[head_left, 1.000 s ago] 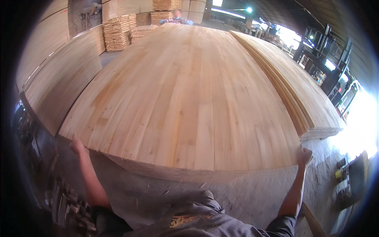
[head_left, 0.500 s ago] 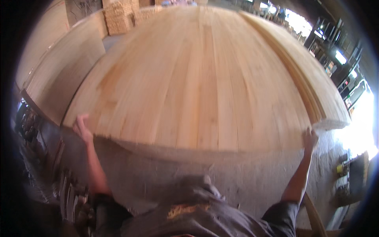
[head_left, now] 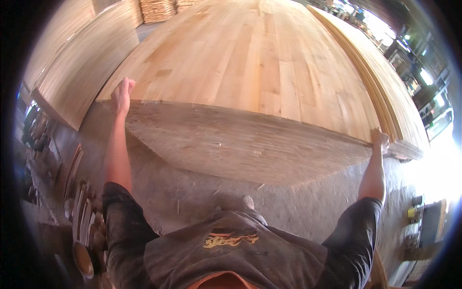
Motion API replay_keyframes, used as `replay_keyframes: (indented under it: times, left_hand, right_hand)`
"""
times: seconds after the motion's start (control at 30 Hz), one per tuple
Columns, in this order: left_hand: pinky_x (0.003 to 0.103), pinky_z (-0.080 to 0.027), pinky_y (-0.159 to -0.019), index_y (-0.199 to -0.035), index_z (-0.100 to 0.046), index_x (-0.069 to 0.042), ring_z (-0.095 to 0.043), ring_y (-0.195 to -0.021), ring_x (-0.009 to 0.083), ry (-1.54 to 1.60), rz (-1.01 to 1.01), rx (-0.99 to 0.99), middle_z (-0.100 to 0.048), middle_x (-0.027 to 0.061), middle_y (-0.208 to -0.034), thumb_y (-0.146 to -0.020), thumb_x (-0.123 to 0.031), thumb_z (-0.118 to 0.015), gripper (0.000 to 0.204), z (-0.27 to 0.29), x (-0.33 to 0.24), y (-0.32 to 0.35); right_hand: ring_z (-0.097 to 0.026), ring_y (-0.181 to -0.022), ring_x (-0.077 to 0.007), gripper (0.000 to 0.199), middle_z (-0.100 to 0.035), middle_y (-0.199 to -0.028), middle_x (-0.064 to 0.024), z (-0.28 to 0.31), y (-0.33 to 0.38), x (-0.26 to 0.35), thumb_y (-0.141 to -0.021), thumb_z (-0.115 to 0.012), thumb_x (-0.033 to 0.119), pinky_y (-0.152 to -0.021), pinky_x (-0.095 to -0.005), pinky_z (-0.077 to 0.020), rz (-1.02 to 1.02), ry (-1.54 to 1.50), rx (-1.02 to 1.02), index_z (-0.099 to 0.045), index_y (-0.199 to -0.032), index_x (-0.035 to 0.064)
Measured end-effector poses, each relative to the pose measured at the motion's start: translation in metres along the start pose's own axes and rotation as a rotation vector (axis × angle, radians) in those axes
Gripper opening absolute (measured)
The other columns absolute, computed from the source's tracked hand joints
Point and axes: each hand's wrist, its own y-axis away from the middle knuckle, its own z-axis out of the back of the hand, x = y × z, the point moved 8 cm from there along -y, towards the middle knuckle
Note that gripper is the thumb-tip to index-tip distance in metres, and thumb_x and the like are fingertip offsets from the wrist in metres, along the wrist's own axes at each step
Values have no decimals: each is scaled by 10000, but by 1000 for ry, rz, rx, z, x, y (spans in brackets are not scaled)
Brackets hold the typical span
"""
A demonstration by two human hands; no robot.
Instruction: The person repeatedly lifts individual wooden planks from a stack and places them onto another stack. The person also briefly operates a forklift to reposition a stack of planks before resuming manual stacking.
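A wide, pale wooden panel (head_left: pixel 250 62), made of glued strips, lies flat on top of a stack of similar panels (head_left: pixel 231 135), whose layered near face shows below its edge. My left hand (head_left: pixel 122 96) is at the near left corner, fingers curled closed over the panel's edge; their undersides are hidden. At the near right corner my right hand (head_left: pixel 380 140) is closed around the same panel's edge. Both arms reach forward, spread wide apart.
On the left stands another stack of panels (head_left: pixel 86 72); on the right a further panel stack (head_left: pixel 385 91) adjoins mine. Bundled timber (head_left: pixel 158 10) is piled far back. Wood scraps (head_left: pixel 84 216) lie at lower left. Beneath is a dusty concrete floor (head_left: pixel 298 207).
The panel's near edge and my hands have shifted away from me, the left hand most. More of the stack's near face now shows. The view has also shifted.
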Motion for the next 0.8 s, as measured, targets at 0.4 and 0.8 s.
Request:
replay_keyframes:
  times: [0.4, 0.8]
  left_hand:
    - [569, -446, -1178, -1522, -596, -8, -589, -1423, 428, -846, 429, 267, -594, 250, -1559, -1089, -602, -357, 773, 40, 122, -96]
    - [574, -452, -1164, -1426, -663, 23, -568, -1430, 450, -831, 291, 357, -604, 278, -1517, -1065, -541, -415, 714, 7, 233, -161]
  right_hand:
    - [-743, -916, -290, 479, -763, -961, -95, -86, -108, -4, -1090, -512, 400, -737, -483, -574, 803, 301, -39, -703, -1374, 64]
    - [-629, -1345, -390, 763, -672, -1407, -238, 10, 11, 38, -1003, -508, 644, -1132, -504, -461, 186, 154, 203, -725, -1384, 19]
